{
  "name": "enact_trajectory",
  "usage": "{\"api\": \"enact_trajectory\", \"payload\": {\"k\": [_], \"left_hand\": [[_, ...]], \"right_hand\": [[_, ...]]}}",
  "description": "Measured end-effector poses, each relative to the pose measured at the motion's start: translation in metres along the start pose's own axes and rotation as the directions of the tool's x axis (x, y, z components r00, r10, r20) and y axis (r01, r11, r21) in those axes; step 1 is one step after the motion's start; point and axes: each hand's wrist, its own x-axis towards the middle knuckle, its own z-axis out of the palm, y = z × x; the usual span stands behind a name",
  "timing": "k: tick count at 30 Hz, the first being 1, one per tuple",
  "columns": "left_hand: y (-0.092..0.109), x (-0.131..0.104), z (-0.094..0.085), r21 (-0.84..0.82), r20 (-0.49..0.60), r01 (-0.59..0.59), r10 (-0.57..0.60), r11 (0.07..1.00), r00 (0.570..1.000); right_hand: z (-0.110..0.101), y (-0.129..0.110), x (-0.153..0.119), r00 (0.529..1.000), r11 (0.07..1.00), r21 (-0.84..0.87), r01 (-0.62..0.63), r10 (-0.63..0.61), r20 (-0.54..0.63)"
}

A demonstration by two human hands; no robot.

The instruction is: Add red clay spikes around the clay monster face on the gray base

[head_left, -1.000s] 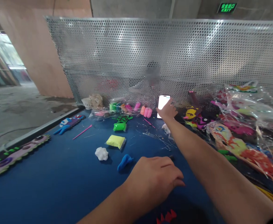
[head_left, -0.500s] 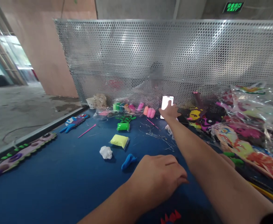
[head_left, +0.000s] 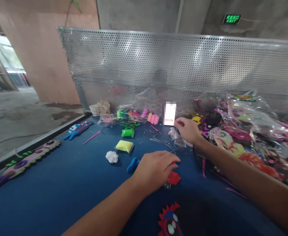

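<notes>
My left hand [head_left: 155, 168] is over the blue table, its fingers loosely bent and parted, touching or just above a lump of red clay [head_left: 174, 178]. Beside its wrist lies a piece of blue clay [head_left: 133, 164]. My right hand [head_left: 189, 130] reaches forward, fingers loosely curled with a gap at the thumb and nothing visible in them. It is just right of an upright phone [head_left: 170, 114] with a bright screen. Under it lies a clear plastic wrapper [head_left: 177, 137]. A clay figure [head_left: 170, 221] with red spikes and white eyes lies at the near edge of view.
White clay [head_left: 112, 157], a yellow clay packet [head_left: 124, 146] and a green packet [head_left: 127, 132] lie left of centre. Thin wires [head_left: 162, 141] are scattered near the phone. Plastic-wrapped figures [head_left: 242, 137] pile up at right. A perforated metal panel [head_left: 134, 65] stands behind.
My right hand has drawn back from the phone screen to its right side. My left hand has shifted slightly up and left, and the red clay by it now shows. The view has turned slightly.
</notes>
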Motion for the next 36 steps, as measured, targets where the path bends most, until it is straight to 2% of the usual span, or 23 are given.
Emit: {"api": "enact_trajectory", "payload": {"k": [2,4,6,8,9,10,14,16,18,22,25,31,33,36], "left_hand": [[0.006,0.002,0.0,-0.024,-0.034,0.055,-0.055,0.998,0.998],[0.016,0.003,0.0,-0.052,-0.065,0.113,-0.117,0.992,0.991],[0.026,0.004,0.0,-0.096,-0.1,0.145,-0.155,0.985,0.983],[0.035,0.002,0.002,-0.129,-0.109,0.16,-0.174,0.979,0.979],[0.039,0.001,0.003,-0.13,-0.1,0.161,-0.174,0.978,0.98],[0.041,0.0,0.004,-0.132,-0.087,0.157,-0.169,0.979,0.982],[0.043,-0.003,0.01,-0.05,-0.062,0.093,-0.096,0.994,0.993],[0.042,-0.003,0.013,0.01,-0.043,0.009,-0.008,1.0,0.999],[0.041,-0.003,0.015,0.038,-0.033,-0.073,0.074,0.997,0.997],[0.041,-0.003,0.016,0.068,-0.024,-0.119,0.121,0.991,0.992],[0.041,-0.002,0.014,0.075,0.016,-0.142,0.141,0.987,0.99],[0.042,0.0,0.014,0.055,-0.023,-0.254,0.255,0.966,0.967],[0.043,0.0,0.014,0.036,-0.044,-0.248,0.25,0.968,0.967],[0.046,0.0,0.013,-0.017,-0.061,-0.256,0.254,0.967,0.965]], "right_hand": [[-0.028,-0.002,-0.049,0.996,0.997,0.062,0.041,-0.046,0.081],[-0.048,-0.004,-0.097,0.982,0.971,0.238,0.002,-0.047,0.181],[-0.058,-0.005,-0.134,0.97,0.926,0.363,-0.101,0.011,0.242],[-0.059,-0.007,-0.159,0.949,0.865,0.481,-0.142,-0.018,0.314],[-0.057,-0.008,-0.166,0.956,0.809,0.562,-0.172,-0.001,0.294],[-0.055,-0.008,-0.171,0.961,0.75,0.634,-0.191,0.011,0.277],[-0.048,-0.011,-0.176,0.944,0.56,0.79,-0.249,-0.043,0.327],[-0.043,-0.012,-0.176,0.917,0.509,0.807,-0.297,-0.082,0.39],[-0.038,-0.012,-0.178,0.901,0.456,0.818,-0.352,-0.07,0.427],[-0.033,-0.009,-0.182,0.886,0.331,0.838,-0.433,-0.012,0.463],[-0.036,-0.005,-0.181,0.894,0.373,0.829,-0.417,0.001,0.449],[-0.043,-0.004,-0.182,0.921,0.596,0.758,-0.265,-0.077,0.382],[-0.042,-0.004,-0.183,0.925,0.615,0.754,-0.231,-0.101,0.366],[-0.04,-0.003,-0.183,0.916,0.574,0.773,-0.27,-0.094,0.39]]}}
